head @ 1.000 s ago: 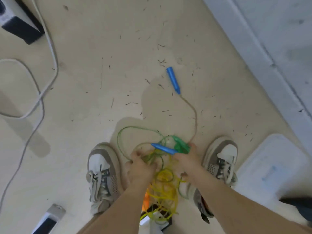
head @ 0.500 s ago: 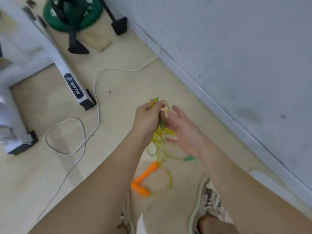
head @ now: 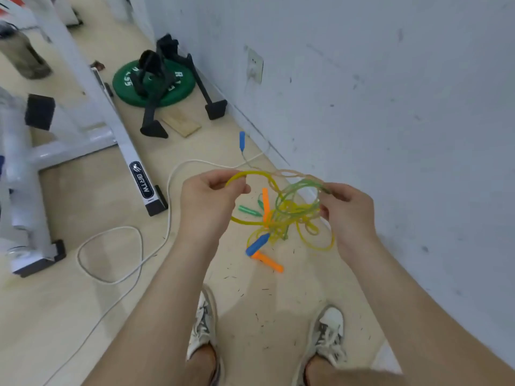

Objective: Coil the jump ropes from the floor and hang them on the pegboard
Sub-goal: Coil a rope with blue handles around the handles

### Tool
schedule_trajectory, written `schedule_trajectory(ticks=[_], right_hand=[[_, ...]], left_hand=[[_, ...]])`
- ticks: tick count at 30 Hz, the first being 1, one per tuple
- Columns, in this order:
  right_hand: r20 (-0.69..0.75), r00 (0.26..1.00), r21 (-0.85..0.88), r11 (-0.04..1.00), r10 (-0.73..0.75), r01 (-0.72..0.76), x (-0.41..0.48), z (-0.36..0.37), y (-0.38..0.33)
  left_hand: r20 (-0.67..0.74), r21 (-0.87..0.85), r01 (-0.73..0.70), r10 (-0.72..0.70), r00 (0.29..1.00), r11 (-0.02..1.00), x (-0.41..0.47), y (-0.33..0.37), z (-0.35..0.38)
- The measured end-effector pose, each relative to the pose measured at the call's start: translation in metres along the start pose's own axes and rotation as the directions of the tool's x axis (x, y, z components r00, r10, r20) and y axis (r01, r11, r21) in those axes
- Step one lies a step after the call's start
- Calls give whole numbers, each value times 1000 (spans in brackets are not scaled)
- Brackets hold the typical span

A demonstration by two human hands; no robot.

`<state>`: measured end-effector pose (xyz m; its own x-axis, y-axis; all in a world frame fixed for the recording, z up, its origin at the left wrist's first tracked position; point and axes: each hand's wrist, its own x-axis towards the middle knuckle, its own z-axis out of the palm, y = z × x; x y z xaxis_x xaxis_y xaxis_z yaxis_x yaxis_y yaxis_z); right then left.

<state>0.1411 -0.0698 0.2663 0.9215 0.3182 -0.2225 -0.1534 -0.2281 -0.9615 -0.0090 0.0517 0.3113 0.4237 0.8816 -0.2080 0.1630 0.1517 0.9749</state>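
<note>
a grey wall runs along the right and a pale floor spreads left, with a white brtw exercise frame and a green weight plate further off. no pegboard is in sight. the jump ropes hang in one knotted bundle between the person's hands, above the floor. the left hand pinches a yellow loop, and the right hand grips green strands. one blue handle lies far off by the wall. it looks early: nothing is untangled, coiled or hung.
</note>
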Motion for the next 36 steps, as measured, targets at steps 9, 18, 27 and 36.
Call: schedule_trajectory(ticks=[9,18,27,36], right_hand=[[689,723,-224,931,-58,287,-3,16,-12],[399,917,-211,971,-20,114,16,0,-26],[511,859,204,970,8,-130,19,-11,-44],[697,711,-10,994,88,-113,23,-21,-45]], left_hand=[[318,202,-371,298,900,907,-3,16,39],[429,0,33,-30,903,999,18,25,34],[555,347,216,-385,738,913,21,4,30],[567,343,-12,-197,800,939,17,1,47]])
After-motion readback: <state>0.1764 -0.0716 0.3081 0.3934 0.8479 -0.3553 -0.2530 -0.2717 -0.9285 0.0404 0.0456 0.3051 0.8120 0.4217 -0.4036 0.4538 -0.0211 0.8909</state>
